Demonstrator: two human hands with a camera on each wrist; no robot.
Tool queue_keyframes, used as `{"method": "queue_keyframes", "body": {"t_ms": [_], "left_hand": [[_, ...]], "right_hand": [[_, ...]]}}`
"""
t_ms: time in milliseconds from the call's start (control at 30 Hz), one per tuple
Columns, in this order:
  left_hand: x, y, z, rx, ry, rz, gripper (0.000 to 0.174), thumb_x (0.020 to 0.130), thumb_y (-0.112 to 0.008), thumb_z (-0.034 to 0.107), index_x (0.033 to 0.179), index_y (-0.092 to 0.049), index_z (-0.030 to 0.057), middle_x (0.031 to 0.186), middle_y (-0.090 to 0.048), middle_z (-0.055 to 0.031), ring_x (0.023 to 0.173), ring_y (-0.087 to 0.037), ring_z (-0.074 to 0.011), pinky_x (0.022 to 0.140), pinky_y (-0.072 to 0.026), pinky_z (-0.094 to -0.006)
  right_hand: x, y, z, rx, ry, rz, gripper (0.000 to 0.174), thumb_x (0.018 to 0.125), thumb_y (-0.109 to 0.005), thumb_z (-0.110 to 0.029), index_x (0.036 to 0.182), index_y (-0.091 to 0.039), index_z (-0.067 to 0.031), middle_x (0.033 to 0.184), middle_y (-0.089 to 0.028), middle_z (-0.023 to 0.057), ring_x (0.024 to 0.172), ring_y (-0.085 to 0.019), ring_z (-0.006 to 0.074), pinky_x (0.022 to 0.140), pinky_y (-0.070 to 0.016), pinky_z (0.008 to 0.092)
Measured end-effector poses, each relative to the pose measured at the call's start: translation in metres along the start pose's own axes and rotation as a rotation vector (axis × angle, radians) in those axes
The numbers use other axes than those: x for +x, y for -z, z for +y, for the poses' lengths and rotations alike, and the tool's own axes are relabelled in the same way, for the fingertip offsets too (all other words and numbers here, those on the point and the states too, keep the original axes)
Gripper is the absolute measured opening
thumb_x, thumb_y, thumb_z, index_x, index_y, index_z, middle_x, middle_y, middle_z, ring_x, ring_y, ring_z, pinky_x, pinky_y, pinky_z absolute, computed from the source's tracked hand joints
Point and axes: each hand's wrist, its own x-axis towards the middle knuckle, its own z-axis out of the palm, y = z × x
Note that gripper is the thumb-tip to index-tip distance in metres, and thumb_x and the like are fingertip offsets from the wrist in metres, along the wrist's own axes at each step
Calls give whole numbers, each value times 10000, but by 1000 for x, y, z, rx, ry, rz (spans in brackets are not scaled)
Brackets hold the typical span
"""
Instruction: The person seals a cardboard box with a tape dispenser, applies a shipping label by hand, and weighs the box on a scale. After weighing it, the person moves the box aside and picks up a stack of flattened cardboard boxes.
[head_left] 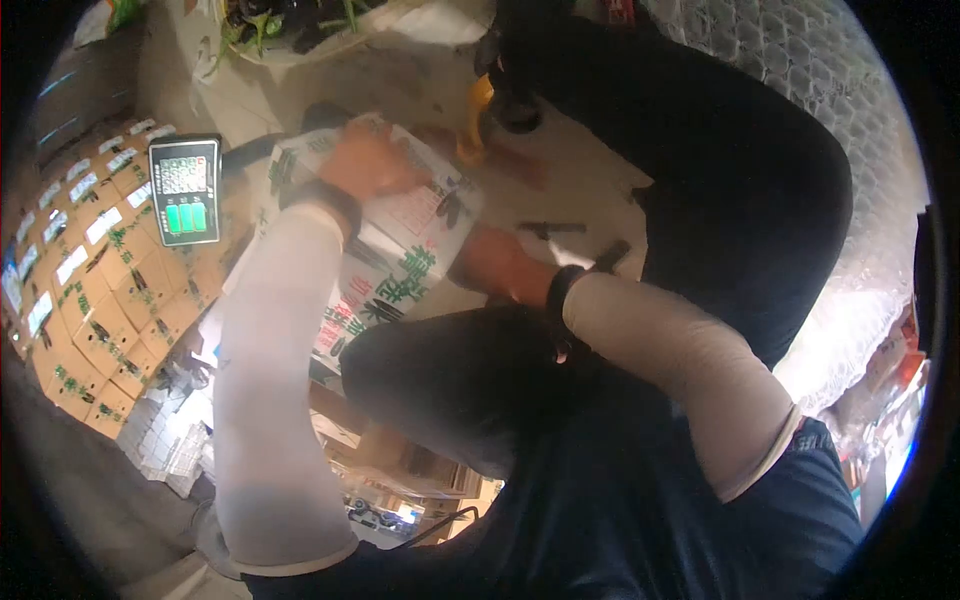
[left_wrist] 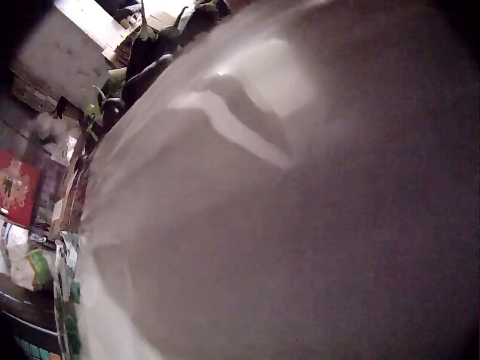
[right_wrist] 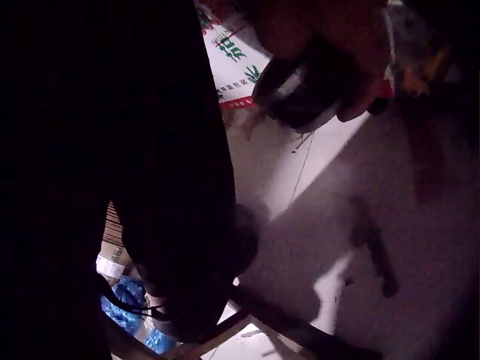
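Note:
A white carton (head_left: 380,265) with green and red print lies tilted in front of the person's bent leg. On its upper face rests the left hand (head_left: 372,160), blurred, so its finger pose does not show. The right hand (head_left: 492,262) is at the carton's right side. In the right wrist view, that hand (right_wrist: 330,30) has its fingers curled round a dark, rounded thing with a shiny rim (right_wrist: 300,94), close by the printed carton (right_wrist: 232,56); I cannot tell its kind. A pale, blurred surface fills most of the left wrist view, which does not show the left hand.
A scale display (head_left: 185,190) with green digits stands left of the carton, beside stacked brown cartons (head_left: 120,290). Eggplants (head_left: 285,20) lie at the top. Something yellow (head_left: 475,120) is beyond the right hand. Bubble wrap (head_left: 790,70) lies at the right.

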Motion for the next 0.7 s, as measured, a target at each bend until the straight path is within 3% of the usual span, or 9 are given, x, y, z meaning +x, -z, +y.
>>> {"method": "queue_keyframes", "body": {"t_ms": [133, 300, 400, 500, 533, 600, 633, 667, 700], "left_hand": [[4, 9, -31, -190, 88, 12, 841, 914, -340, 684, 1515, -301, 96, 1588, -225, -140, 1451, -221, -362, 1190, -178, -438], [12, 1, -17, 6, 72, 2, 837, 904, -360, 675, 1505, -329, 93, 1580, -247, -147, 1448, -219, -378, 1187, -163, -467], [-4, 5, 14, -1, -24, -18, 845, 892, -365, 692, 1514, -319, 122, 1582, -239, -155, 1449, -171, -438, 1156, -89, -596], [-12, -6, 68, -51, -110, -3, 767, 910, -366, 659, 1507, -344, 180, 1592, -223, -129, 1452, -162, -432, 1081, -49, -735], [-13, -13, 80, -48, -102, -7, 767, 910, -366, 659, 1507, -344, 180, 1592, -223, -129, 1452, -162, -432, 1081, -49, -735], [-22, -12, 95, -125, -384, -17, 663, 948, -386, 575, 1479, -401, 179, 1557, -317, -115, 1432, -250, -392, 1114, -157, -658], [-23, -11, 96, -127, -382, -19, 663, 948, -386, 575, 1479, -401, 179, 1557, -317, -115, 1432, -250, -392, 1114, -157, -658], [-44, 21, 89, -337, -459, -186, 598, 955, -424, 515, 1446, -451, 174, 1515, -383, -114, 1397, -320, -373, 1114, -224, -586], [-57, 35, 84, -553, -531, -354, 535, 961, -462, 454, 1413, -502, 169, 1474, -448, -112, 1362, -390, -354, 1114, -292, -514]], "right_hand": [[1, 0, 11, 26, 24, 44, 271, 843, -599, -198, 979, -651, 30, 907, -664, 252, 832, -675, 399, 725, -549, 499], [-5, 28, -10, 112, 16, -2, 256, 848, -577, -199, 970, -652, 14, 900, -667, 239, 821, -675, 406, 723, -548, 500], [2, 13, -3, 96, -22, -3, 260, 858, -560, -204, 996, -652, -4, 915, -667, 238, 814, -677, 403, 720, -553, 491], [7, -9, 5, 168, -76, 64, 317, 824, -633, -309, 1048, -666, -87, 1038, -673, 176, 969, -644, 374, 822, -517, 467], [6, -7, 6, 179, -70, 45, 336, 831, -631, -317, 1087, -651, -101, 1084, -662, 175, 983, -640, 374, 833, -514, 464], [-4, 0, 3, 191, -59, 24, 358, 837, -628, -325, 1126, -635, -115, 1130, -651, 173, 996, -637, 374, 843, -511, 461], [-13, 1, 0, 347, 41, 234, 362, 836, -629, -320, 1133, -634, -114, 1135, -650, 174, 997, -635, 374, 844, -510, 460], [-20, 3, -2, 500, 146, 439, 366, 834, -629, -314, 1140, -632, -113, 1140, -648, 175, 997, -633, 373, 845, -509, 458], [-17, 1, -1, 502, 154, 426, 366, 834, -629, -314, 1140, -632, -113, 1140, -648, 175, 997, -633, 373, 845, -509, 458]]}}
